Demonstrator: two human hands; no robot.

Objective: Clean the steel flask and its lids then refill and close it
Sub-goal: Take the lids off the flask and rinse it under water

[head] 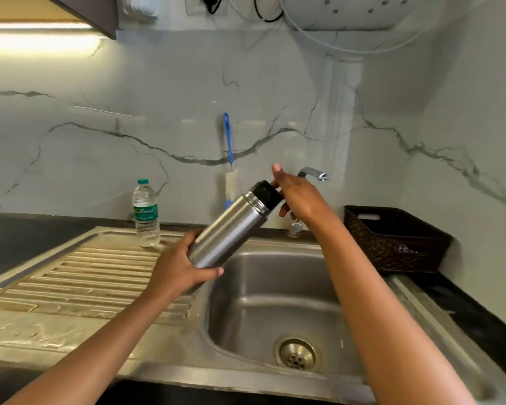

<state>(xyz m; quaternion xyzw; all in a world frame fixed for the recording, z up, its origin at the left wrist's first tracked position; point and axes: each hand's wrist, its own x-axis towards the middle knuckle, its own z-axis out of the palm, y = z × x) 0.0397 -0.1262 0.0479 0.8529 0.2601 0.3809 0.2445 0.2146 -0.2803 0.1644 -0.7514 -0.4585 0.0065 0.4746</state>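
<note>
The steel flask (231,226) is held in the air above the left edge of the sink (246,302), tilted so its base points down and left towards the person and its top points up and right towards the wall. The left hand (178,264) grips the flask's lower end, fingers wrapped round the far side of the body and the thumb lying across the near side just above the base, so most of the steel body stands clear above that grip. The right hand (297,197) closes on the black lid (268,194) at the top end, with curled fingers showing below the lid and one digit sticking up above it (how far round the lid the fingers reach is hidden by the hand itself). The tap (313,173) shows just behind the right hand. A plastic water bottle (145,213) stands upright on the drainboard (85,273), a blue-handled bottle brush (229,159) leans against the marble wall, and a dark woven basket (392,244) sits to the right of the sink.
</note>
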